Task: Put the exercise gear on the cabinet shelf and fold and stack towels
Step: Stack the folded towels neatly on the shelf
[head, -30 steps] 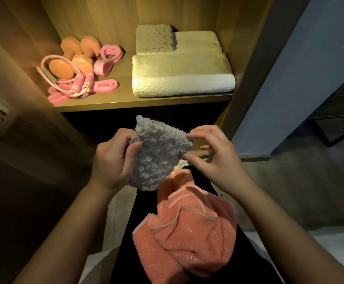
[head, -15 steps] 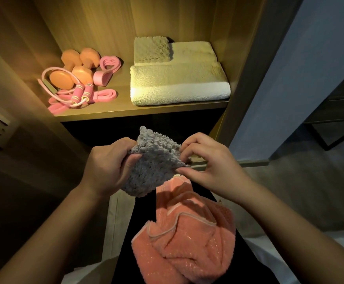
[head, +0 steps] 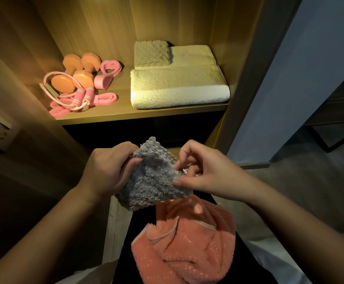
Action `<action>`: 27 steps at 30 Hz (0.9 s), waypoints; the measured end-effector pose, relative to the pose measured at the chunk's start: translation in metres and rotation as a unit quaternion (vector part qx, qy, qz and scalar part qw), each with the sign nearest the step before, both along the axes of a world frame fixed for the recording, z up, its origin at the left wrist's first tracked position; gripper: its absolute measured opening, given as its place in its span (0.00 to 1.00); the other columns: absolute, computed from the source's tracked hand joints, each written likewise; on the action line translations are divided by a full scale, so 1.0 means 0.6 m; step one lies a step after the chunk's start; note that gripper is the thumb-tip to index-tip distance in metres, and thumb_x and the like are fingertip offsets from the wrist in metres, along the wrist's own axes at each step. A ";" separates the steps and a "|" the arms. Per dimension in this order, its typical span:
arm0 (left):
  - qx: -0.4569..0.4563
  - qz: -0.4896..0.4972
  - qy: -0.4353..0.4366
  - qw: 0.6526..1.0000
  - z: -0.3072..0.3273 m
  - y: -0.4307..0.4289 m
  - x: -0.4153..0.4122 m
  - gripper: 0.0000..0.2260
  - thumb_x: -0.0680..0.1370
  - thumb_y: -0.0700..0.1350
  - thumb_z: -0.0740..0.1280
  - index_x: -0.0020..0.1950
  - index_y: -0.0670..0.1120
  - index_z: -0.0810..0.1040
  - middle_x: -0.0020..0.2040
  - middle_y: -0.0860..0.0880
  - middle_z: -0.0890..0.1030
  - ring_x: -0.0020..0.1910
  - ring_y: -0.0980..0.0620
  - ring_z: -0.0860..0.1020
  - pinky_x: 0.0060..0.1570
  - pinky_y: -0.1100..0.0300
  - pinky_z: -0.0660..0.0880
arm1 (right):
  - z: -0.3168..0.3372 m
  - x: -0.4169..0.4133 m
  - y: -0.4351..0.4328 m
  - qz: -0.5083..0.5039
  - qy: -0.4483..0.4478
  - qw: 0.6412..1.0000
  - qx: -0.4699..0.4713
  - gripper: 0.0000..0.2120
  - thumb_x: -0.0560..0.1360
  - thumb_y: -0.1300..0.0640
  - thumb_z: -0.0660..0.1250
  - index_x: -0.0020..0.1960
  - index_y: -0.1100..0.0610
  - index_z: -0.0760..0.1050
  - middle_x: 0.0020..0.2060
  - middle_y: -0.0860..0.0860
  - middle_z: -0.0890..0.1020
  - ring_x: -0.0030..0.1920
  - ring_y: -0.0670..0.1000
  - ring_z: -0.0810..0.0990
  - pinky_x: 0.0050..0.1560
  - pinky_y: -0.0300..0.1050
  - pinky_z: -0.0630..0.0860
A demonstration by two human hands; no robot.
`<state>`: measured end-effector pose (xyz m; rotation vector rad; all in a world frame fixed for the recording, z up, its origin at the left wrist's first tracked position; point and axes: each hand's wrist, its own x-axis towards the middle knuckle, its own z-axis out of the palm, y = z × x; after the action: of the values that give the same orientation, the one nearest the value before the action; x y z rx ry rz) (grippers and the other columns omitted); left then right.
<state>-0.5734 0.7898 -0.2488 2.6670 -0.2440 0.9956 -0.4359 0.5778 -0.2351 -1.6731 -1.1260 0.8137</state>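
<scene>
My left hand point(head: 107, 173) grips the fluffy grey towel point(head: 152, 185), right hand point(head: 206, 175) pinches its corner, I think; folded cream towels point(head: 177, 87) lie ahead-right.

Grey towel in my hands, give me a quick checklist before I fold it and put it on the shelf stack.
1. Left hand grips the grey towel: ok.
2. Right hand pinches its right edge: ok.
3. Grey towel folded flat: not ok, it is bunched.
4. Free spot on the cream towel stack: ok, bare to the right of the small beige cloth.
5. Exercise gear on the shelf, apart from the stack: ok.
6. Coral towel folded: not ok, crumpled below the hands.
</scene>
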 end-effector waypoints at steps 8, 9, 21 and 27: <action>-0.075 0.028 0.124 0.989 0.014 0.000 0.021 0.19 0.82 0.59 0.52 0.48 0.46 0.74 0.35 0.53 0.75 0.32 0.56 0.71 0.30 0.61 0.67 | 0.012 0.003 0.008 0.129 -0.196 0.969 -0.072 0.12 0.74 0.47 0.71 0.46 0.56 0.80 0.40 0.47 0.80 0.41 0.44 0.77 0.43 0.48 0.74; -0.087 0.025 0.149 0.985 0.018 0.000 0.027 0.18 0.81 0.59 0.53 0.48 0.48 0.73 0.35 0.54 0.74 0.32 0.56 0.72 0.31 0.58 0.69 | 0.012 0.000 0.010 0.145 -0.268 0.950 -0.065 0.12 0.75 0.47 0.70 0.44 0.57 0.80 0.42 0.50 0.80 0.44 0.48 0.78 0.47 0.50 0.74; -0.125 -0.030 0.263 0.956 0.051 -0.004 0.077 0.16 0.81 0.57 0.58 0.45 0.44 0.72 0.36 0.48 0.76 0.35 0.52 0.75 0.37 0.56 0.68 | 0.020 0.021 0.027 0.221 0.173 0.956 -0.085 0.13 0.75 0.62 0.69 0.59 0.52 0.75 0.53 0.45 0.83 0.57 0.45 0.80 0.55 0.38 0.76; -0.086 -0.028 0.280 0.956 0.055 -0.007 0.088 0.14 0.79 0.59 0.55 0.43 0.50 0.68 0.33 0.51 0.73 0.33 0.54 0.72 0.36 0.53 0.68 | 0.023 0.038 0.039 0.211 0.403 0.876 -0.161 0.09 0.70 0.52 0.71 0.47 0.53 0.84 0.45 0.51 0.85 0.47 0.46 0.84 0.49 0.38 0.78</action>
<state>-0.5204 0.7858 -0.2156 2.6295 -0.1020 0.2028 -0.4130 0.6011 -0.2212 -1.1110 -0.7661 1.8524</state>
